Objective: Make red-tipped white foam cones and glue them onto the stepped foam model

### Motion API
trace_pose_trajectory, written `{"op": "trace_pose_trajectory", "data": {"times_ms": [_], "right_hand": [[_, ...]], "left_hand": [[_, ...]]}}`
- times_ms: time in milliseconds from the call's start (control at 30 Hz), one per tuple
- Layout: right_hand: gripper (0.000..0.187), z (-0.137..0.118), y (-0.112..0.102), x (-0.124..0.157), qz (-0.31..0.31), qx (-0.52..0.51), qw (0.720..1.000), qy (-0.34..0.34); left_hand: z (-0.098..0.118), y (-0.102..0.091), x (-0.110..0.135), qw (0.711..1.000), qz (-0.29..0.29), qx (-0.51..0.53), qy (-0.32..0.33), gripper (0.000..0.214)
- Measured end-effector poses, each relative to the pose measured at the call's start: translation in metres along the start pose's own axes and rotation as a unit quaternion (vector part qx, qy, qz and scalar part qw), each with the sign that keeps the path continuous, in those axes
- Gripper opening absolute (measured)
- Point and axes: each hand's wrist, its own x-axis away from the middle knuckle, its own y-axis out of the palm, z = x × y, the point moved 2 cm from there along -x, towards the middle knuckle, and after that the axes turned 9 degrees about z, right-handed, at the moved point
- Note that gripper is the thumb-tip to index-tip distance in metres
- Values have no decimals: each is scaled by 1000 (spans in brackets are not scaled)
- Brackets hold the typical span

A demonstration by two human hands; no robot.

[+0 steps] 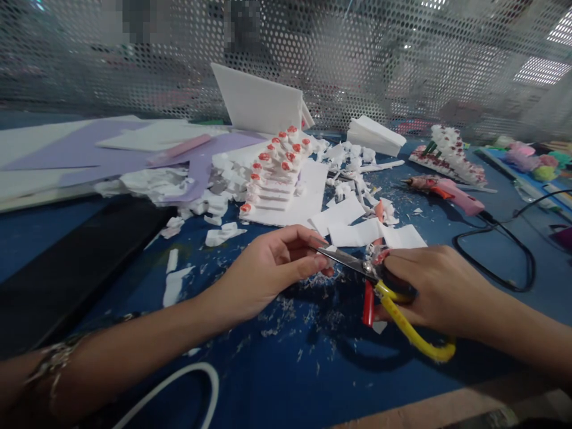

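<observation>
My right hand (429, 286) grips a pair of scissors (348, 260) with one yellow-wrapped handle loop, its blades pointing left. The blades lie by the fingertips of my left hand (286, 256), which pinches a small white piece (330, 248), mostly hidden by fingers and blades. Whether the blades touch that piece I cannot tell. A red strip (368, 302) hangs below the scissors' pivot. Just beyond my hands, white rectangular pieces (355, 232) lie on the blue table (286, 381). Behind them stands a white stepped model (272, 193) with red blobs along its sides.
A pink hot glue gun (460, 196) with a black cord (531, 262) lies at the right. Behind it sits a second white model (447, 155). White scraps (152, 182) and purple sheets (89, 146) cover the left. A black slab (80, 262) and white cable (210, 381) lie nearer.
</observation>
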Motion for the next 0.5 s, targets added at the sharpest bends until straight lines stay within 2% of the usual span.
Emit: {"op": "trace_pose_trajectory", "data": {"times_ms": [167,267,333,433,500], "right_hand": [[26,3,1,-1,-12,1,1000,-2],[36,11,-5,-1,26,-8,999,31],[42,21,-12,-1,62,21,996,61],[40,40,-22,3,59,102,986,122],[38,54,-27,7,16,143,974,173]], "left_hand": [[-3,-1,0,1000,0,-15,2,20],[-4,-3,1,999,15,-31,13,24],[-3,-4,3,997,16,-67,27,24],[3,-5,6,978,1,-186,98,21],[8,-4,8,939,-38,-284,189,18]]}}
